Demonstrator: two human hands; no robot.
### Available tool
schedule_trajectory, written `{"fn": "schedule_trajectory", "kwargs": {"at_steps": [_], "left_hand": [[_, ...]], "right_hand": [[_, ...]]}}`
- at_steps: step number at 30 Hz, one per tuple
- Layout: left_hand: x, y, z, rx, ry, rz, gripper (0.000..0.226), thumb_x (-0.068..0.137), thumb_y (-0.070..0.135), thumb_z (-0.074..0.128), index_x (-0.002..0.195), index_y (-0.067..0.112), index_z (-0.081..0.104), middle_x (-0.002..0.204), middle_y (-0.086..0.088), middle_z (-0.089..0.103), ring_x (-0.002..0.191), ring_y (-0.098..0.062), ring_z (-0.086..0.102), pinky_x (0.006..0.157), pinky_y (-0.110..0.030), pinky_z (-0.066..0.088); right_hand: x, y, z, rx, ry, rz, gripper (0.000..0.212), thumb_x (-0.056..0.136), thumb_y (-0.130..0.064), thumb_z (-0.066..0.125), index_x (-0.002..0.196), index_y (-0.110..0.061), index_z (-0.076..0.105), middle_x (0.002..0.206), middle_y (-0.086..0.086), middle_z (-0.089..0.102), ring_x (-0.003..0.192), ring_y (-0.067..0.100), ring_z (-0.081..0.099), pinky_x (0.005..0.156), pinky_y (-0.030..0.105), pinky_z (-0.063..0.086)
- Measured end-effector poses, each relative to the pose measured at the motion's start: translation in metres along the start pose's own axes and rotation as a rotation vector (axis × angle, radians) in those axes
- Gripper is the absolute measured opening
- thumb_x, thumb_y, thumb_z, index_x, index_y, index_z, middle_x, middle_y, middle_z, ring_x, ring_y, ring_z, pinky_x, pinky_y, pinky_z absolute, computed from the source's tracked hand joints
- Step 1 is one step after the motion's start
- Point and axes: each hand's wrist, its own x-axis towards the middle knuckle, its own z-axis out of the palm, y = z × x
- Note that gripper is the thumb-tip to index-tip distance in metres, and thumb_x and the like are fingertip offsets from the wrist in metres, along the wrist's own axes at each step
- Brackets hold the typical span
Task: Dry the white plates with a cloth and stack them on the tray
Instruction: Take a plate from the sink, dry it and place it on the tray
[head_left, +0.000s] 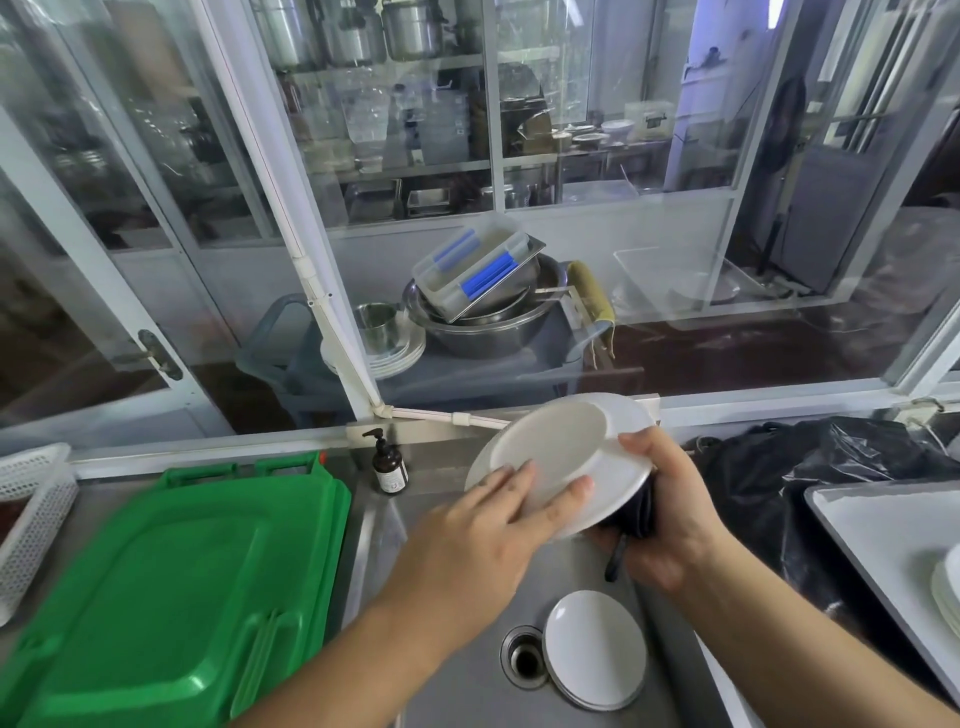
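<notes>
White plate (563, 457), dark cloth (631, 514), bright green boards (171, 587), brown pump bottle (388, 465), black bag (810, 467).

Left hand (483, 525) flat, fingers straight; right hand (670, 509) curled, gripping

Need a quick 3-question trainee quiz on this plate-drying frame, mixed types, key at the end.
1. True or false: the held plate is lying flat in the sink.
2. Which hand holds the dark cloth against the plate?
A. left
B. right
3. Fill in: beside the drain, a small stack of ___ waits.

Key:
1. False; it is tilted, above the sink, left hand on its back.
2. B
3. plates; dried ones sit on the tray at right.
</notes>
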Motion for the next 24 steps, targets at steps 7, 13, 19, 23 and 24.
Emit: {"fn": "schedule_trajectory", "kwargs": {"at_steps": [7, 13, 19, 23, 24], "left_hand": [[-0.004, 0.003, 0.001, 0.005, -0.024, 0.011, 0.068, 0.095, 0.031, 0.054, 0.159, 0.04, 0.033, 0.157, -0.005, 0.049, 0.143, -0.025, 0.049, 0.101, -0.043, 0.056], [-0.01, 0.0, 0.001, -0.621, 0.184, -0.508, 0.057, 0.1, 0.056, 0.051, 0.152, 0.032, 0.041, 0.156, 0.011, 0.043, 0.141, 0.005, 0.04, 0.113, -0.016, 0.037], [0.007, 0.019, -0.008, -1.98, 0.271, -1.281, 0.037, 0.083, 0.034, 0.068, 0.112, 0.011, 0.071, 0.095, -0.008, 0.074, 0.082, -0.017, 0.066, 0.078, -0.032, 0.052], [0.014, 0.022, -0.012, -2.095, 0.346, -1.273, 0.042, 0.086, 0.024, 0.066, 0.125, 0.008, 0.07, 0.121, -0.011, 0.075, 0.106, -0.02, 0.073, 0.096, -0.036, 0.052], [0.016, 0.022, -0.013, -2.073, 0.358, -1.286, 0.047, 0.086, 0.023, 0.066, 0.13, 0.008, 0.066, 0.125, -0.012, 0.074, 0.111, -0.021, 0.071, 0.096, -0.037, 0.053]], "right_hand": [[0.003, 0.005, -0.011, 0.09, -0.032, -0.028, 0.061, 0.083, -0.031, 0.058, 0.138, -0.005, 0.063, 0.134, 0.029, 0.065, 0.115, 0.044, 0.067, 0.104, 0.055, 0.05], [0.004, -0.002, -0.018, 0.131, -0.056, -0.074, 0.065, 0.073, -0.027, 0.064, 0.137, -0.012, 0.065, 0.121, 0.019, 0.071, 0.112, 0.04, 0.068, 0.106, 0.061, 0.049], [0.0, 0.001, -0.015, 0.159, -0.095, -0.076, 0.056, 0.073, -0.026, 0.062, 0.127, -0.012, 0.069, 0.114, 0.019, 0.072, 0.107, 0.041, 0.068, 0.111, 0.062, 0.043], [0.0, 0.009, -0.02, 0.131, -0.086, -0.03, 0.076, 0.062, -0.024, 0.073, 0.136, -0.009, 0.065, 0.123, 0.023, 0.07, 0.112, 0.043, 0.066, 0.114, 0.065, 0.04], [0.001, 0.011, -0.021, 0.115, -0.066, -0.025, 0.08, 0.059, -0.024, 0.075, 0.137, -0.009, 0.065, 0.124, 0.024, 0.07, 0.112, 0.043, 0.066, 0.114, 0.064, 0.041]]}}
